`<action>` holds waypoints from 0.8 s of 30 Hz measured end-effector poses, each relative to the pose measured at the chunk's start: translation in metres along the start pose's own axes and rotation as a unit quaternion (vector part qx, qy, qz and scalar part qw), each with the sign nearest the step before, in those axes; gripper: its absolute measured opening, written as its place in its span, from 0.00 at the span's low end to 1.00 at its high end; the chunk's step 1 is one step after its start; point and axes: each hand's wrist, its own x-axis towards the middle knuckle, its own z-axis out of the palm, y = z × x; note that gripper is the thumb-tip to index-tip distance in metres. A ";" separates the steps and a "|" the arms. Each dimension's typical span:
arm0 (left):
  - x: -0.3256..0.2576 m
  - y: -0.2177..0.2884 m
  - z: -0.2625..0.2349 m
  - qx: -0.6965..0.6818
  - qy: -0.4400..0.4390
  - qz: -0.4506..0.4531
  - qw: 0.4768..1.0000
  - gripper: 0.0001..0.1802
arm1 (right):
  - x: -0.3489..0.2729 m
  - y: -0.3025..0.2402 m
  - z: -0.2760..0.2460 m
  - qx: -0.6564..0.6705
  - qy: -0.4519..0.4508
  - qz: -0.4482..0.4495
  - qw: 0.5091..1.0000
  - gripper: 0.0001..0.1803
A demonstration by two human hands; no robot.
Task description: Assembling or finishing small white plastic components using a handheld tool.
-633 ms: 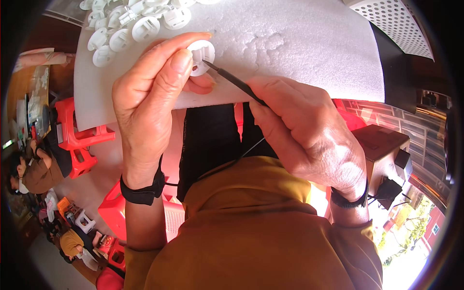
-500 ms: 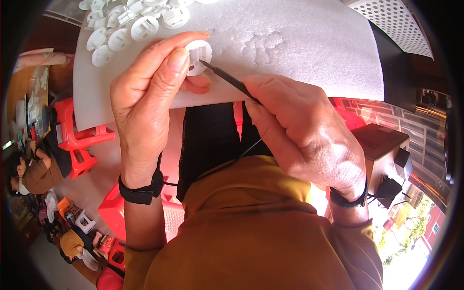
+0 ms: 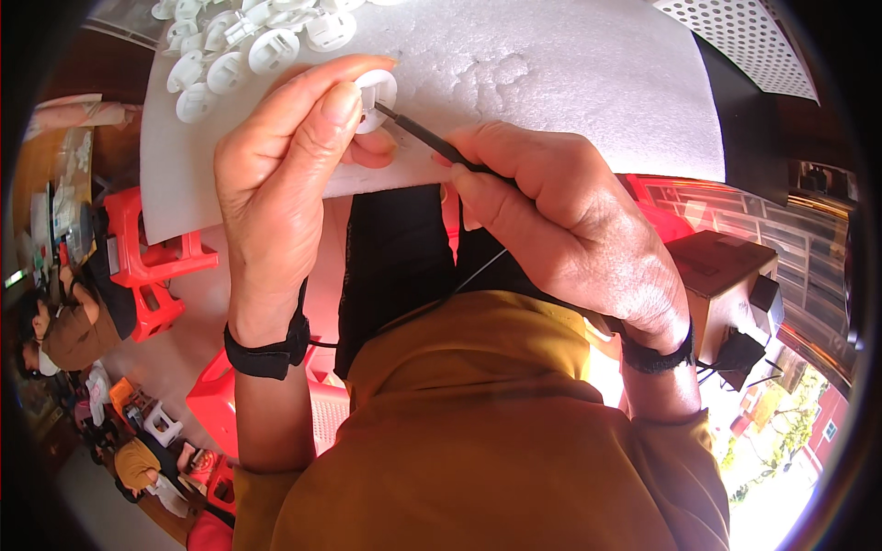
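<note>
Gripping a round white part by its left edge in the left hand, drawn to a pinch of thumb against fingers, over the near side of a white foam sheet. Holding a thin dark tool in the right hand, curled closely around the shaft, and bringing the tip to the part's inner face (actual contact too small to confirm). To do this step well, in judgement: hold the rim firmly, with thumb and fingers clear of the tip's path; steady both wrists; press lightly and along the line of the shaft, to limit the risk of skidding across a smooth face. Turn the part with the fingertips rather than levering with the tool. Watch the small dark spot low on the part; not clear whether hole or insert. Noting materials next: apparently hard plastic in the part, disc-shaped, with a rim and recessed detail inside. Recording the tool as straight, slim and tapering; the foam as soft-looking, finely grained and bearing a dented patch. Observing similar white parts heaped loosely at far left on the foam, some showing projecting tabs.
</note>
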 end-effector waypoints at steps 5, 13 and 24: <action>-0.001 -0.001 0.002 0.003 -0.008 0.020 1.000 0.13 | -0.005 0.001 0.004 0.033 0.067 -0.019 0.997 0.10; -0.003 -0.001 -0.009 -0.037 -0.031 -0.002 0.999 0.19 | -0.025 -0.006 -0.003 -0.019 0.084 -0.008 0.996 0.12; -0.005 -0.002 -0.012 -0.098 -0.038 0.001 0.995 0.18 | -0.032 -0.008 0.001 -0.072 0.095 -0.077 0.990 0.13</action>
